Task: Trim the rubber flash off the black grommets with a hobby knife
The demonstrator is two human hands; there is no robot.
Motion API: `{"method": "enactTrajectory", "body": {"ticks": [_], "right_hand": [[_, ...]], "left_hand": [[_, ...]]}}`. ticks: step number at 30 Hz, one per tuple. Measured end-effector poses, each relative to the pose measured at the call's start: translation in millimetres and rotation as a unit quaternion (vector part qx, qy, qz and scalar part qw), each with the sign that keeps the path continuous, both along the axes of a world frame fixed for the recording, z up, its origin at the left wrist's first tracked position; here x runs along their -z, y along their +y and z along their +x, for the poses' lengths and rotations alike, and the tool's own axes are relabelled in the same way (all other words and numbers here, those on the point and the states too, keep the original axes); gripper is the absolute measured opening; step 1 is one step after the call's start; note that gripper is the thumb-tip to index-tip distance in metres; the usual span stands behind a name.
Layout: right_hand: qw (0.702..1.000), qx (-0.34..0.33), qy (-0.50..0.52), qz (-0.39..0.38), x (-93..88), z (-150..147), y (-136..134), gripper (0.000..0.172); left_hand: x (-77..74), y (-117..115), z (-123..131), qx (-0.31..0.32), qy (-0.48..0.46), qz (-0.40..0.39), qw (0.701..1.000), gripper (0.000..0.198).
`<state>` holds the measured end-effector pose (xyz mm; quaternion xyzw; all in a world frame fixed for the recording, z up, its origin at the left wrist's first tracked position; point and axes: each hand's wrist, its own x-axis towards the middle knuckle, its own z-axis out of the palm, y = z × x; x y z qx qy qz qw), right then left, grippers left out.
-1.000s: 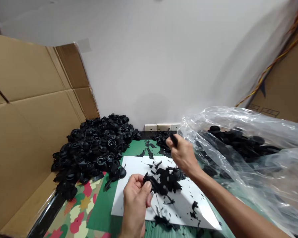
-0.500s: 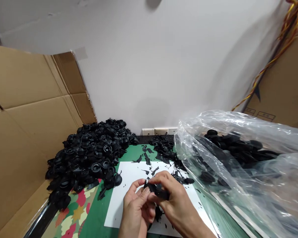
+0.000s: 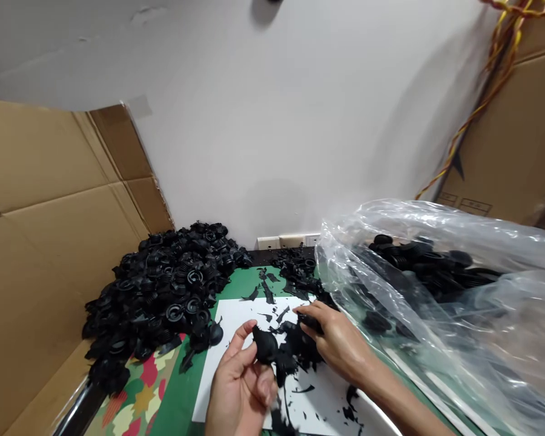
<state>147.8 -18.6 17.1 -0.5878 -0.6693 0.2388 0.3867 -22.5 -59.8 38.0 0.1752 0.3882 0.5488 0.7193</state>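
Observation:
Between thumb and index finger, my left hand point(image 3: 243, 381) pinches a rounded black rubber part point(image 3: 266, 347) over the white sheet point(image 3: 209, 375). My right hand point(image 3: 338, 339) is apart from it, to the right, its fingers curled around another dark piece point(image 3: 310, 322) whose shape is mostly hidden. A heap of torn black rubber scraps point(image 3: 303, 345) lies on the sheet between my hands. Thin loose strips are scattered around it.
A large pile of ribbed black rubber parts point(image 3: 163, 284) leans toward the cardboard point(image 3: 63, 163) at left. A clear plastic bag point(image 3: 436, 345) with black parts point(image 3: 436, 266) lies at right. More scraps point(image 3: 297, 269) sit near the wall sockets point(image 3: 290, 241) on the green mat point(image 3: 238, 281).
My hands have separated. The right one moved away to the right with a dark piece, while the left keeps a rubber part. The scrap heap between them now shows.

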Motion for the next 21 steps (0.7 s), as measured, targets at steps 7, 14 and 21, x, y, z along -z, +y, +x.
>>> {"method": "enactTrajectory", "body": {"ticks": [7,14,21], "right_hand": [[0.972,-0.041,0.226,0.049,-12.3,-28,-34,0.015],[0.954,0.007,0.263,0.146,5.9,-51,-33,0.016],[0.985,0.002,0.065,0.161,0.2,-52,-22,0.015]], "left_hand": [[1.3,4,12,-0.075,-0.033,-0.048,0.995,0.014],[25.4,0,21,-0.013,0.022,0.014,1.000,0.023],[18.2,9,15,-0.030,0.194,0.086,0.977,0.032]]}}
